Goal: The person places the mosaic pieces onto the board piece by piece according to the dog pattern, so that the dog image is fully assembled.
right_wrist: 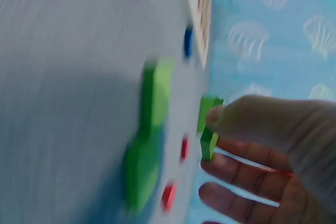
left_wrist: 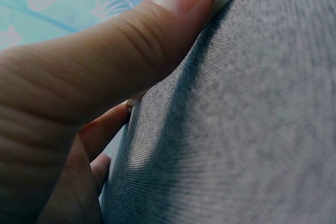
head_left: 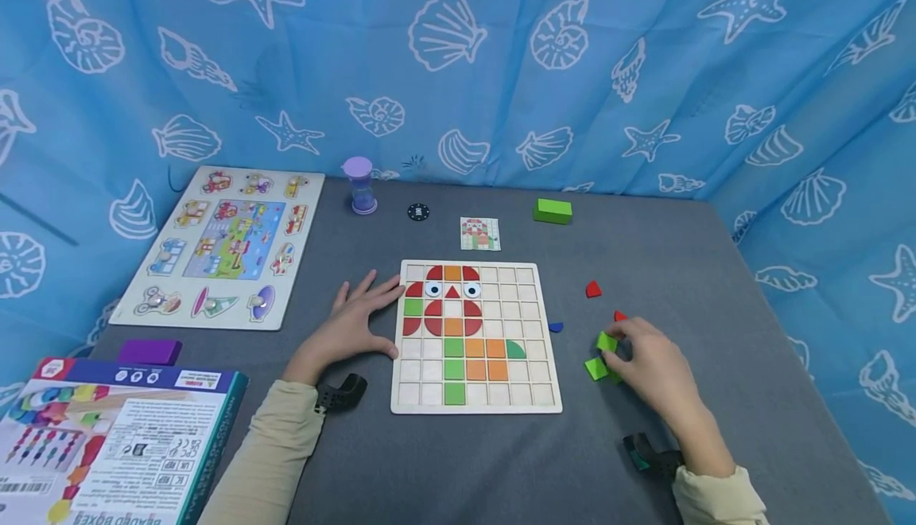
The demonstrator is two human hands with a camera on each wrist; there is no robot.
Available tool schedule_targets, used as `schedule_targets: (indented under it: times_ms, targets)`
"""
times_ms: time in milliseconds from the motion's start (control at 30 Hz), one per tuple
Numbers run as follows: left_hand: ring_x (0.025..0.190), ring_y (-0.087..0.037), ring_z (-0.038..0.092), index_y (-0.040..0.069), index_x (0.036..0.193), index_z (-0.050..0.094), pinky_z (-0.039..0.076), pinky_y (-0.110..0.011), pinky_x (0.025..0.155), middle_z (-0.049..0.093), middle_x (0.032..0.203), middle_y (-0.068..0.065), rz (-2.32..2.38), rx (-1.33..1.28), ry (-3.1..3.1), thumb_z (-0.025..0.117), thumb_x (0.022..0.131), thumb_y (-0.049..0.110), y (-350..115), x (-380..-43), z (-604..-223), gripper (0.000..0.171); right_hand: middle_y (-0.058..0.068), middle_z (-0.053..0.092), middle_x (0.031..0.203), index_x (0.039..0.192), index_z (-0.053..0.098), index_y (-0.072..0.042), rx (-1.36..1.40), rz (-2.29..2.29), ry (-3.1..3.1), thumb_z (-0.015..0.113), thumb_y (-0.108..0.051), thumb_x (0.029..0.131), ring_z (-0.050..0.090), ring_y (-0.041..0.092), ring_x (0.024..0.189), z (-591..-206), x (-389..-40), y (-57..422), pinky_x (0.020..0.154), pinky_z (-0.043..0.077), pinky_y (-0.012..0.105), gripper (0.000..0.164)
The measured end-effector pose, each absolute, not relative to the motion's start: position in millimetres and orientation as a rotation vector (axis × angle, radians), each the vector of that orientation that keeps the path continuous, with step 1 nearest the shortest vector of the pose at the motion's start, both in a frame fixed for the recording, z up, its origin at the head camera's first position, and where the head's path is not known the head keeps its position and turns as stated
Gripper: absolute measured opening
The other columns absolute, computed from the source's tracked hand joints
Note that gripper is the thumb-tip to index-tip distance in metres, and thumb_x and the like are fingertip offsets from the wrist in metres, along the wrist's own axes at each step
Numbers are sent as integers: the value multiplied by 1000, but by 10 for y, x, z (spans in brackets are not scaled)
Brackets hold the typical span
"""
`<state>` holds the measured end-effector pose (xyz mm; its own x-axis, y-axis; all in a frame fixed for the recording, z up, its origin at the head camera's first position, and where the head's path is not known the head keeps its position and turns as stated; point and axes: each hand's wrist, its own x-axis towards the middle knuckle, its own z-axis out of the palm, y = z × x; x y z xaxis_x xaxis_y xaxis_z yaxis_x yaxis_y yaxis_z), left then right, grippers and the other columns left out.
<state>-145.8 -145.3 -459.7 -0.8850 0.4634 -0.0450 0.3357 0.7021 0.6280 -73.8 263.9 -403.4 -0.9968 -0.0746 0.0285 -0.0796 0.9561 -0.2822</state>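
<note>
A wooden grid board (head_left: 422,371) lies in the middle of the table, filled in places with red, orange and green pieces and two eye pieces. My left hand (head_left: 354,322) spreads its fingers along the board's left edge, thumb and fingertips touching it. Thumb and fingers of my right hand (head_left: 647,362) pinch green blocks (right_wrist: 209,142) just above the table, right of the board. Below them lies a light green block (head_left: 595,368), touching a darker green piece (right_wrist: 139,174). Two red pieces (head_left: 593,289) lie farther back, one partly behind the fingers.
A blue piece (head_left: 556,327) lies by the board's right edge. Behind the board are a picture card (head_left: 479,234), a green box (head_left: 553,211), a black chip (head_left: 418,211) and a sand timer (head_left: 361,185). At left are a peg puzzle (head_left: 164,286), purple block (head_left: 149,351) and box (head_left: 114,445).
</note>
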Motion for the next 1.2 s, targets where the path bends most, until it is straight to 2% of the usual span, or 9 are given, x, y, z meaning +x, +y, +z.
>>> schedule_targets:
  times_ms: [200,400,667,1200]
  targets:
    - [137,-27,0,22,140,30,-8,-55,103,22,147,4,951,641,2717,77,53,53,-1449,-1457,-4590,103,-3,58,88,93,66,-13,443,466,-3048,73,-17,70,50,11,71,-4049,-711,2190,59,42,27,25]
    - [137,-27,0,23,140,30,-8,-55,103,22,147,5,942,640,2724,76,52,54,-1437,-1464,-4591,104,-7,59,86,91,68,-14,674,393,-3028,75,-20,67,51,6,75,-4101,-686,1889,67,47,27,26]
    - [137,-26,0,23,140,30,-8,-55,103,22,147,4,929,635,2723,77,52,53,-1426,-1470,-4584,103,-8,59,83,91,69,-18,715,331,-3033,78,-24,65,50,6,73,-4140,-689,1798,68,47,27,29]
    - [137,-26,0,25,140,29,-8,-55,103,22,147,5,949,653,2717,75,51,57,-1459,-1466,-4622,105,-8,58,84,91,69,-19,767,428,-2991,77,-21,66,51,4,72,-4161,-685,1794,65,47,26,26]
